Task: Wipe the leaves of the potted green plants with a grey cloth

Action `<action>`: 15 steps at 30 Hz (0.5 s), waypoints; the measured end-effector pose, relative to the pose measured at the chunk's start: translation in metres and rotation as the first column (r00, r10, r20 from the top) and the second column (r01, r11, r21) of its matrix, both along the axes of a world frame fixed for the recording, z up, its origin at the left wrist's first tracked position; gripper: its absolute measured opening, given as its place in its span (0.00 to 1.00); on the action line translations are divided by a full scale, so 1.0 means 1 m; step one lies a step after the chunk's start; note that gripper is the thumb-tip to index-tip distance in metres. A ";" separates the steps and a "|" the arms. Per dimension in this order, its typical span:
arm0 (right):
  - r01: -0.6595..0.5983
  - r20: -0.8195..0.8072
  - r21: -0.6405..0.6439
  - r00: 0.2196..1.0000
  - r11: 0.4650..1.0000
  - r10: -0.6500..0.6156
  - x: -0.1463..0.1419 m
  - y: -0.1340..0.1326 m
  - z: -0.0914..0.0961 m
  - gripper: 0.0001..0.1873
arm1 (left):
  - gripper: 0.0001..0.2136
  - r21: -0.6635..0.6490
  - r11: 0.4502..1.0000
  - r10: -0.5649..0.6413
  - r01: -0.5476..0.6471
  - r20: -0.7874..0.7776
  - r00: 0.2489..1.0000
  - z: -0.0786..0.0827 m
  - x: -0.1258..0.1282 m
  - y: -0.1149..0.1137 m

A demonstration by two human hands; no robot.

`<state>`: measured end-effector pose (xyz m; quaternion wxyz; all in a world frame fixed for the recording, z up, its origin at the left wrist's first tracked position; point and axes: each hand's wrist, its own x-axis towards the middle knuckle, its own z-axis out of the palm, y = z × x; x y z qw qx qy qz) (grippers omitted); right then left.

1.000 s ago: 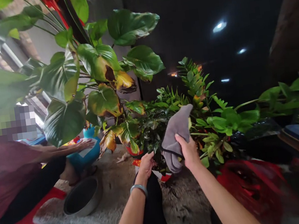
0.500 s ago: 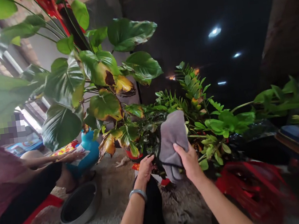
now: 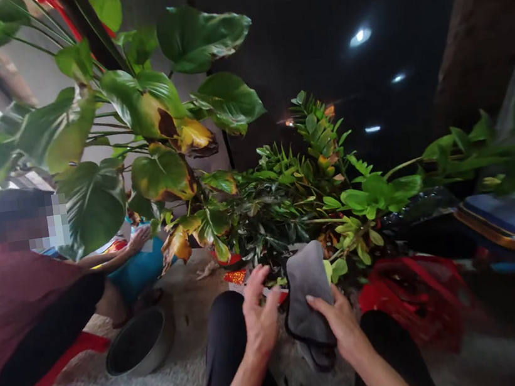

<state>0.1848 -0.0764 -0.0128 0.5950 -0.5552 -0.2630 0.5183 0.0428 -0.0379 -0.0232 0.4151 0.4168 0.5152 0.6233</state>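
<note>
A grey cloth point(image 3: 306, 294) hung folded between the two hands, just in front of the person's knees. The right hand point(image 3: 338, 321) was closed on its lower edge, thumb pressed across the fabric. The left hand point(image 3: 259, 313) stood beside it with fingers spread, touching the cloth's left side without gripping it. Just beyond the hands rose a bushy potted plant point(image 3: 283, 208). Well to the left of them, a metal bowl point(image 3: 138, 348) sat on the floor, and another person's hand point(image 3: 139, 239) rested on a blue pot point(image 3: 139, 272).
</note>
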 end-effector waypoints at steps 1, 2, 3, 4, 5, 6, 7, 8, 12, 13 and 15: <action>0.029 0.026 0.002 0.999 1.000 -0.029 0.000 0.001 0.002 0.18 | 0.21 -0.022 0.997 -0.074 0.073 -0.032 0.997 0.001 0.010 -0.012; 0.052 0.044 -0.003 0.998 0.999 -0.052 -0.001 0.002 0.003 0.18 | 0.23 -0.060 0.988 -0.141 0.139 -0.035 0.989 0.002 0.020 -0.021; 0.068 0.048 -0.008 0.997 0.998 -0.068 -0.002 0.001 0.005 0.19 | 0.24 -0.107 0.975 -0.195 0.193 -0.009 0.981 0.003 0.028 -0.028; 0.070 0.036 -0.004 0.997 0.998 -0.070 -0.003 0.000 0.005 0.19 | 0.25 -0.149 0.958 -0.240 0.243 0.036 0.970 0.004 0.035 -0.032; 0.066 0.009 0.000 0.998 0.998 -0.066 -0.004 -0.002 0.006 0.18 | 0.27 -0.175 0.939 -0.284 0.295 0.086 0.955 0.005 0.038 -0.034; 0.058 -0.027 0.003 0.998 0.998 -0.058 -0.005 -0.004 0.006 0.18 | 0.28 -0.182 0.921 -0.327 0.346 0.126 0.937 0.007 0.040 -0.034; 0.045 -0.063 0.008 0.997 0.999 -0.044 -0.004 -0.006 0.006 0.18 | 0.29 -0.178 0.904 -0.366 0.390 0.152 0.918 0.009 0.041 -0.033; 0.027 -0.089 0.014 0.996 1.000 -0.025 -0.004 -0.008 0.007 0.18 | 0.30 -0.174 0.887 -0.401 0.427 0.165 0.901 0.011 0.040 -0.032; -0.046 -0.066 0.066 0.997 0.997 0.050 0.001 -0.010 0.011 0.22 | 0.36 -0.172 0.818 -0.516 0.548 0.198 0.833 0.021 0.036 -0.029; -0.070 -0.039 0.076 0.997 0.995 0.073 0.002 -0.010 0.013 0.22 | 0.36 -0.164 0.804 -0.536 0.572 0.217 0.816 0.023 0.036 -0.029; -0.117 0.027 0.088 0.993 0.989 0.115 0.003 -0.012 0.016 0.24 | 0.36 -0.161 0.784 -0.550 0.599 0.269 0.791 0.025 0.035 -0.029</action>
